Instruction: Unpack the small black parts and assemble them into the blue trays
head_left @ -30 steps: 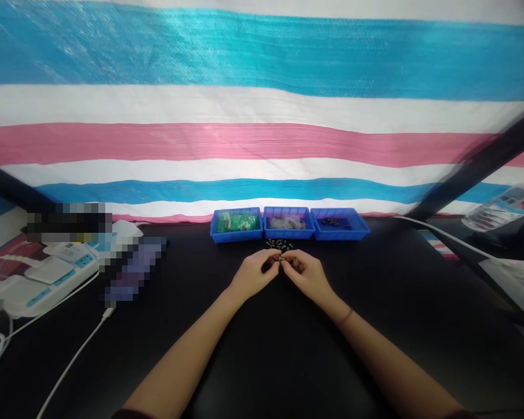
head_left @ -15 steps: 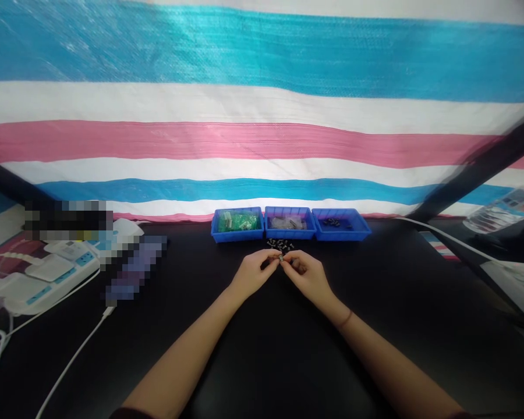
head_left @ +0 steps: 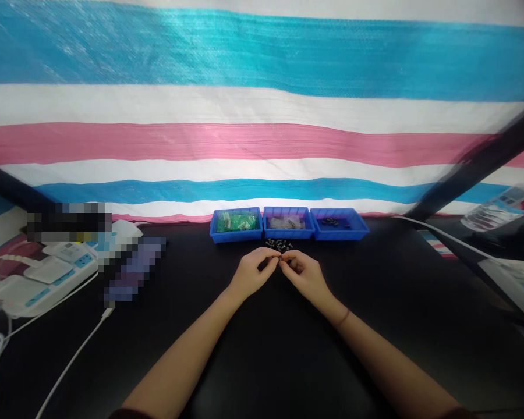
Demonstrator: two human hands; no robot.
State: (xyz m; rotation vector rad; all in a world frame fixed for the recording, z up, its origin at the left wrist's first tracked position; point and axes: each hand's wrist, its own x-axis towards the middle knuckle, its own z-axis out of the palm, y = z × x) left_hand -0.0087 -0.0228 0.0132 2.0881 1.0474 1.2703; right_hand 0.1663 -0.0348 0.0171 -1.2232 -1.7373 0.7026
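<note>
My left hand (head_left: 254, 272) and my right hand (head_left: 304, 272) meet fingertip to fingertip over the black table. Pinched between them is a small metallic part (head_left: 280, 258), mostly covered by the fingers and too small to name. Both thumbs and forefingers are closed on it. Just beyond the fingertips lies a loose pile of small metallic and dark pieces (head_left: 278, 242). Behind that pile, three blue trays stand in a row: the left tray (head_left: 236, 237) holds green bagged pieces, the middle tray (head_left: 289, 233) clear bags, and the right tray (head_left: 341, 235) a few dark small parts.
At the left lie a white power strip (head_left: 76, 273) with plugs and a blurred-out phone-like slab (head_left: 135, 267) on a white cable (head_left: 76, 355). A clear plastic bottle (head_left: 491, 214) and another white power strip (head_left: 515, 285) are at the right. Striped sheeting (head_left: 262, 139) hangs behind.
The hands stay nearly in place, fingertips still together. The small part shows less between the fingers now. The whole view has shifted very slightly.
</note>
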